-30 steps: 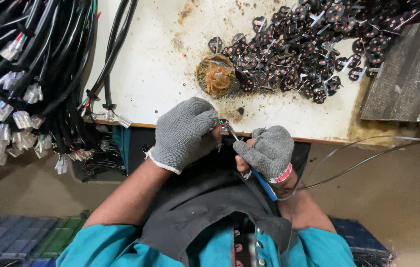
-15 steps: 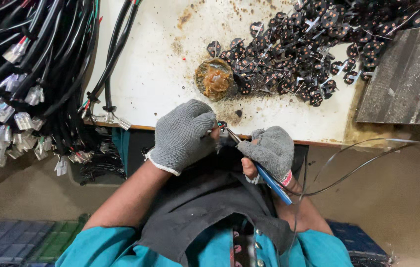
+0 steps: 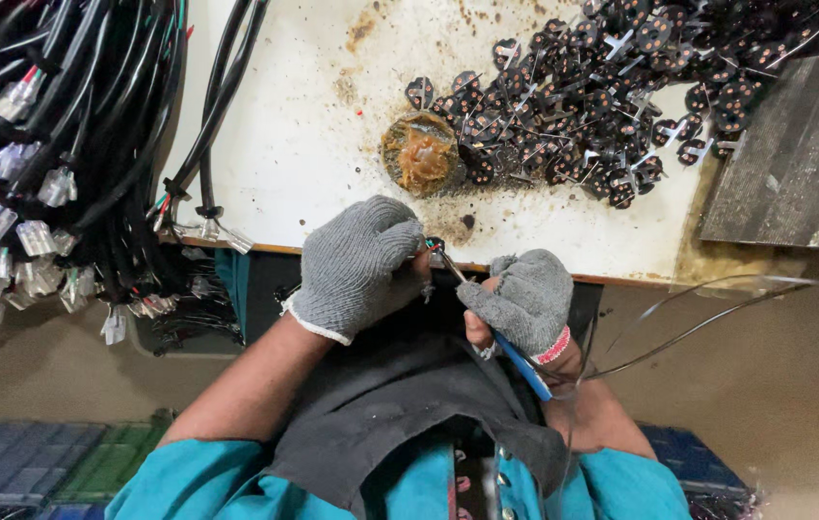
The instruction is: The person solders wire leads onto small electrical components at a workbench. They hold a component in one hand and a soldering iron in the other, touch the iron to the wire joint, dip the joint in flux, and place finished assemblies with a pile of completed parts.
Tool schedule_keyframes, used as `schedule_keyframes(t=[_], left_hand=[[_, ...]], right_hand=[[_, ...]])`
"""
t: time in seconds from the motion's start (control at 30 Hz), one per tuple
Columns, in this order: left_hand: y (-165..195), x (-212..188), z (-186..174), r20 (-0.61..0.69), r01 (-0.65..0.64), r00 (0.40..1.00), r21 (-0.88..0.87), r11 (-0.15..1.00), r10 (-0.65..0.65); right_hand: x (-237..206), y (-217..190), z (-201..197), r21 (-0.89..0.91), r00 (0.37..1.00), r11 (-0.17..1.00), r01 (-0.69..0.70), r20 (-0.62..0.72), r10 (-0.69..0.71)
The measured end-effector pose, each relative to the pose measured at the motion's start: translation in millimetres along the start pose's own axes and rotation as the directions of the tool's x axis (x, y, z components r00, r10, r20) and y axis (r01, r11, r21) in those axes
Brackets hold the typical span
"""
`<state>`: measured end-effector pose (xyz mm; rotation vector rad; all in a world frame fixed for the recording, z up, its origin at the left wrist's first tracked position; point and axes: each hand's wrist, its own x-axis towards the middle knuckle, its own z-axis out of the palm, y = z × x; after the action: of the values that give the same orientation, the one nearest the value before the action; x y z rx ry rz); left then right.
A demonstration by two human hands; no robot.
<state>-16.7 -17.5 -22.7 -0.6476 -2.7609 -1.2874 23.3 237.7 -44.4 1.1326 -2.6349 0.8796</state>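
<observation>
I log: left hand (image 3: 361, 265) in grey knit glove, fist closed on small black part (image 3: 435, 247); right hand (image 3: 523, 300) grips blue-handled soldering iron (image 3: 515, 356), tip touching it.

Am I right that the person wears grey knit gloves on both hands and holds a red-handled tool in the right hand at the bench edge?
Not quite: the head view shows the tool in the right hand has a blue handle, not red. Both hands, the left hand too, wear grey knit gloves at the bench edge.

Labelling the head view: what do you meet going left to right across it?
Hanging black cable bundle with white connectors → left hand in grey glove → right hand holding blue-handled tool → dark grey slab on the table's right edge.
</observation>
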Motion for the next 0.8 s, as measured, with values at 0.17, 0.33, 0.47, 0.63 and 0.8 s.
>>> schedule_keyframes(t=[0.17, 0.33, 0.47, 0.63, 0.8], left_hand=[[3, 0, 0, 0.002, 0.002, 1.0, 0.022, 1.0, -0.002], [3, 0, -1, -0.006, 0.005, 1.0, 0.016, 1.0, -0.005], [4, -1, -1, -0.012, 0.013, 1.0, 0.027, 1.0, -0.012], [11, 0, -3, -0.025, 0.044, 0.999, 0.037, 0.998, -0.043], [29, 4, -14, -0.061, 0.051, 0.997, 0.034, 0.998, -0.049]], right_hand=[[8, -4, -4, 0.034, 0.994, 0.999, 0.038, -0.103, -0.035], [17, -7, -7, 0.136, 0.992, 0.99, 0.044, -0.127, -0.026], [12, -7, -7, 0.183, 0.987, 0.983, 0.008, -0.16, 0.022], [7, -7, -4, 0.22, 0.973, 0.975, 0.014, -0.226, 0.037], [13, -27, -19, 0.191, 0.934, 0.952, -0.239, -0.222, 0.279]])
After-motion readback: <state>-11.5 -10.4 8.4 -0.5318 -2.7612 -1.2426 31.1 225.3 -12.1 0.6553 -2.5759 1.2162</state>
